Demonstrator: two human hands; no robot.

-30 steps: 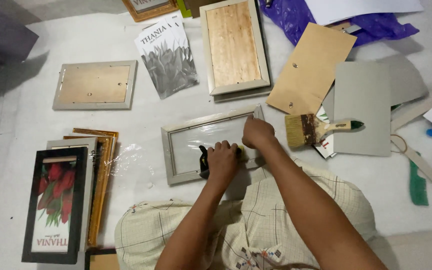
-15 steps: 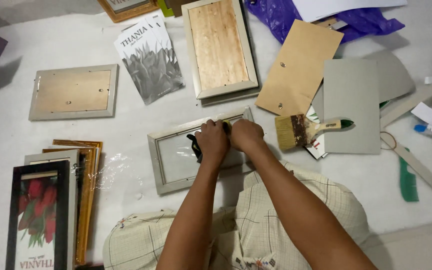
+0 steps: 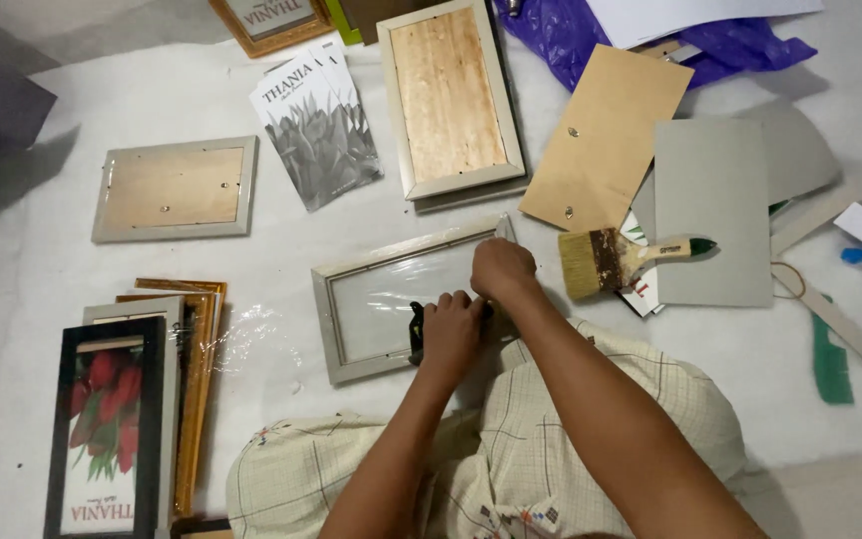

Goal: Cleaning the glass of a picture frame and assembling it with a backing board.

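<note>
Head view, looking down on a seated person at work on a white floor covering. Your silver-grey picture frame [image 3: 406,299] lies face down just in front of your knees, its long side running slightly uphill to the right, with a pale, glossy pane or film filling the opening. Your left hand [image 3: 448,334] rests on the frame's lower rail, fingers curled closed around a small black tool [image 3: 416,331]; what kind of tool it is cannot be told, since the hand hides most of it. Your right hand [image 3: 501,271] sits at the frame's right end, fingers bent and pressing down on the rail, with nothing visibly held.

To do this step well, keep the right hand bearing flat on the rail so the frame does not skate on the smooth covering, and work the tool in short, controlled strokes along the inner edge, away from the bracing fingers. Judged from its sheen, the pane will likely scratch or crack under a slip, so keep the tool low and close to the rail.

Just right of the frame lies a flat paintbrush [image 3: 626,260] on a grey board [image 3: 715,200], with a brown backing board [image 3: 611,135] above. A wood-backed frame [image 3: 448,95] lies beyond, a stack of frames [image 3: 167,329] to the left.
</note>
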